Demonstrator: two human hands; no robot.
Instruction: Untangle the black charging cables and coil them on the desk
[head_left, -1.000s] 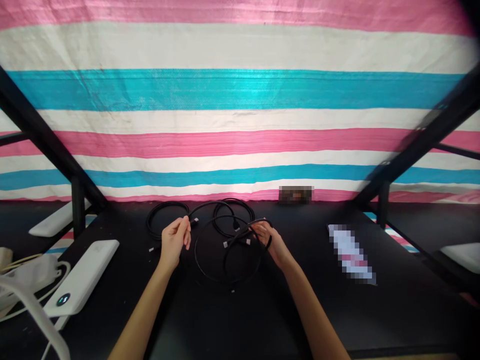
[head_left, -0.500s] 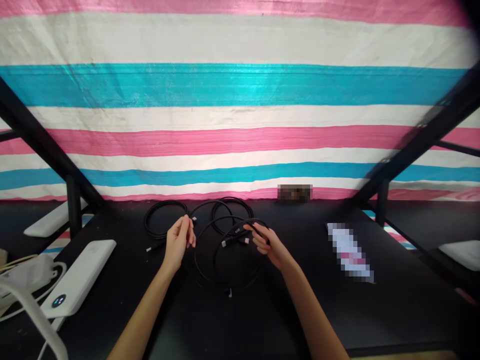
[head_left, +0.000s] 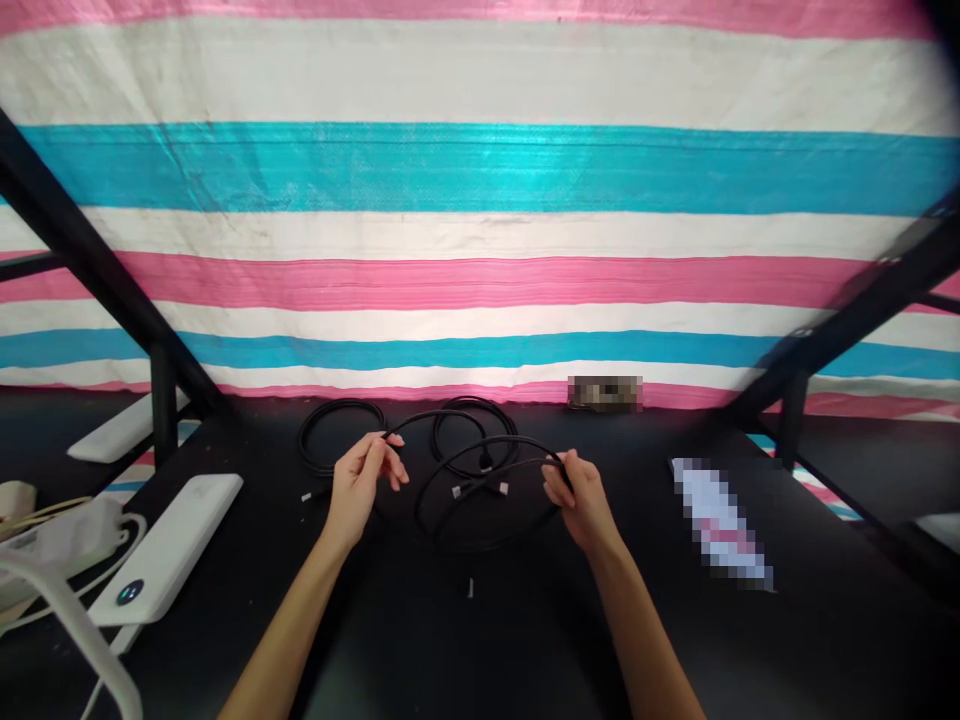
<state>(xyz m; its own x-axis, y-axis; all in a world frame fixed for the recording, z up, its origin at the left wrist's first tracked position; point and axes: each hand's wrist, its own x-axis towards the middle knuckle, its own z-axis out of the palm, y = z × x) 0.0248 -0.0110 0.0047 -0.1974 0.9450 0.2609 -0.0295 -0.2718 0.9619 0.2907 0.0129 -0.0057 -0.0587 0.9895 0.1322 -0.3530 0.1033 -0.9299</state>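
Several black cables lie in loops on a black table. My left hand pinches the end of one black cable that arcs back over the table. My right hand is closed on a large loop of another black cable, held just above the table; small light plugs hang inside that loop. Two coiled black cables, one at the left and one behind the held loop, rest near the table's far edge.
A white power bank with a lit indicator lies at the left, beside white cords and a white device. A blurred flat item lies at the right. Black frame bars slant on both sides. A striped tarp hangs behind.
My right hand has moved rightward, pulling the large cable loop wider and flatter. My left hand has stayed at about the same spot, pinching the cable end.
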